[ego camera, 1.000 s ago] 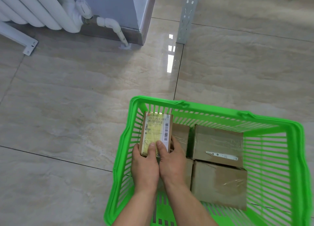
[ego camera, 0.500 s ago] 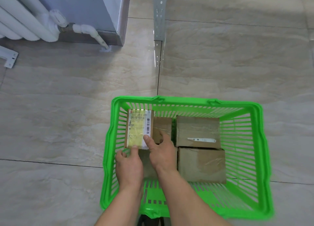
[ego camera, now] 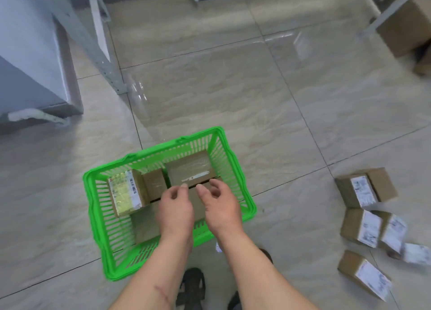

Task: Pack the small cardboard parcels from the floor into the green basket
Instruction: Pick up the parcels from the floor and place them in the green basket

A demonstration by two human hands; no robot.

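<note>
The green basket (ego camera: 93,188) stands on the floor in front of me with several cardboard parcels inside. A parcel with a yellow-and-white label (ego camera: 127,194) lies at the basket's left side, free of my hands. My left hand (ego camera: 175,208) and my right hand (ego camera: 220,203) hover side by side over the basket's middle, fingers loosely curled and holding nothing. A parcel with a white strip (ego camera: 190,171) lies at the basket's far side. Several more labelled parcels (ego camera: 365,189) lie on the floor to the right.
A grey cabinet (ego camera: 28,76) and a metal shelf leg (ego camera: 102,60) stand at the far left. A large cardboard box (ego camera: 405,27) sits at the top right under a metal frame. My sandalled feet (ego camera: 193,284) are just behind the basket.
Both hands let go of the yellow-labelled parcel, which now lies in the basket. The hands drew back to the basket's middle. The view swung right, showing parcels on the floor.
</note>
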